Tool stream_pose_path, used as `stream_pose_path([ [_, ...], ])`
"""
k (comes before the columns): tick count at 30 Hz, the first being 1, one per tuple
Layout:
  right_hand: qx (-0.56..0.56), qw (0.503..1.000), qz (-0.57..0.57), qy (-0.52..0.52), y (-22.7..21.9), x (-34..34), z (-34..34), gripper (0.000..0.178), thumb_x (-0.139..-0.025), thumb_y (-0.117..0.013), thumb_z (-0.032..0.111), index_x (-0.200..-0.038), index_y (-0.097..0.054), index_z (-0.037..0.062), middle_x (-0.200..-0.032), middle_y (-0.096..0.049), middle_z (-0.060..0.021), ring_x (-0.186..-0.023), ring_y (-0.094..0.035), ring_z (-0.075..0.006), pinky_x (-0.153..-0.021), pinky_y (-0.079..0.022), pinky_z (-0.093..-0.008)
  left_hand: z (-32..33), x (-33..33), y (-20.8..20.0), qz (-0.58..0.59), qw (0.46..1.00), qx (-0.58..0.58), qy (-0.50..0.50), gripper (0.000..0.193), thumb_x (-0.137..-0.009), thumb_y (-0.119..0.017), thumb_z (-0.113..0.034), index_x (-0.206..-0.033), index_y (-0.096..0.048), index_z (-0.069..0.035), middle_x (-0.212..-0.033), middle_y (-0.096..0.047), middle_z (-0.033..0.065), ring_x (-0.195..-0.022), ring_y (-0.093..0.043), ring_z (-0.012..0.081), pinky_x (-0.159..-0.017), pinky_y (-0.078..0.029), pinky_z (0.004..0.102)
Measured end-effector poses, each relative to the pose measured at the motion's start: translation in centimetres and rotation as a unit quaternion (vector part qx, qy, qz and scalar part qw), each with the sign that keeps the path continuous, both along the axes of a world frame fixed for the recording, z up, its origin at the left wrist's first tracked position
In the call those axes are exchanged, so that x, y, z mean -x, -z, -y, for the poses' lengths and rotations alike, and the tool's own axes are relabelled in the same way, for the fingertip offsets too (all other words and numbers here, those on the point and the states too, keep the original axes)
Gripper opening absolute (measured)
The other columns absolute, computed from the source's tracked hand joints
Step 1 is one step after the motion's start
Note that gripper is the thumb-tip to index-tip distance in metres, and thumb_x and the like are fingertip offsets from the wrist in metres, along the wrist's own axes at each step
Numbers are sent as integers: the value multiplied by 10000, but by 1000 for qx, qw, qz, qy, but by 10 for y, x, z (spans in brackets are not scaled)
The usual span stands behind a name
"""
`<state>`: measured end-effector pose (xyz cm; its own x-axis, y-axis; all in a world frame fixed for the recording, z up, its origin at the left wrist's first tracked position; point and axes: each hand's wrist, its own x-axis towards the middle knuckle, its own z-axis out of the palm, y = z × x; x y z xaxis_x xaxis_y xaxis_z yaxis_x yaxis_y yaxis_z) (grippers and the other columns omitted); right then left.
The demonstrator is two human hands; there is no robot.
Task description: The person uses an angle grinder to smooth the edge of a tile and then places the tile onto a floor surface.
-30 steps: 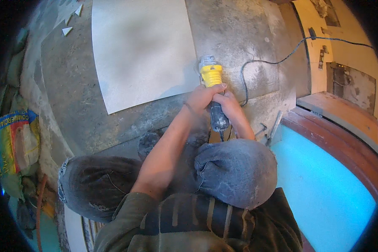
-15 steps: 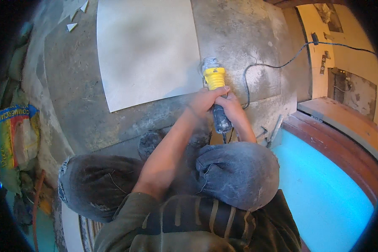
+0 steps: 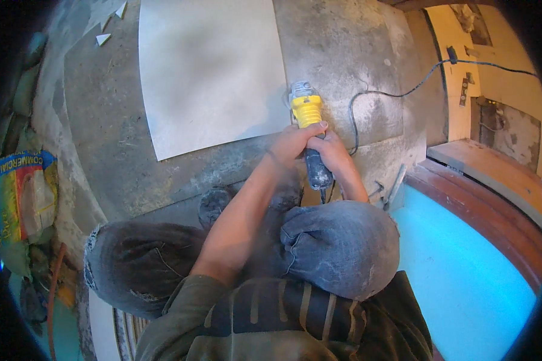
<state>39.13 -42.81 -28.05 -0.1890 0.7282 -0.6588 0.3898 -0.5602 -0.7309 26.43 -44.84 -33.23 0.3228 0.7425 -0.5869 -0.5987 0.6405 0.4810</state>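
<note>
Yellow grinder (image 3: 308, 110) sits in both hands (image 3: 291, 143) — beside a white slab (image 3: 214, 78).

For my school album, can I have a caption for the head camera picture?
Left hand and right hand hold a yellow-and-black angle grinder beside a large white panel.

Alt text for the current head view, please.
A person's bare left hand and right hand grip a yellow-and-black power tool beside a flat white sheet on a stained grey floor; a thin dark cord runs rightward.
</note>
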Motion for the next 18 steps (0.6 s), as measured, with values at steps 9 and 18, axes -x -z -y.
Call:
stream_pose_path([
  [9, -28, 999, -11, -13, 2, 5, -5, 391, -845, -661, 165, -1158, -581, -55, -928, -687, -109, -751, -670, -178, -666, -534, -303, -4, 5, 1, 35, 999, 17, -5, 328, -906, -728, -315, -1107, -648, -70, -923, -663, 11, -756, -633, 112, -637, -509, 269],
  [18, -28, 1000, 4, 3, 0, -16, 2, 422, -833, -654, 151, -1186, -548, -55, -909, -684, -117, -718, -666, -170, -632, -529, -299, -1, -14, -13, -44, 999, -21, -16, 388, -862, -740, -384, -1066, -669, -61, -884, -679, 44, -732, -638, 134, -616, -481, 287],
])
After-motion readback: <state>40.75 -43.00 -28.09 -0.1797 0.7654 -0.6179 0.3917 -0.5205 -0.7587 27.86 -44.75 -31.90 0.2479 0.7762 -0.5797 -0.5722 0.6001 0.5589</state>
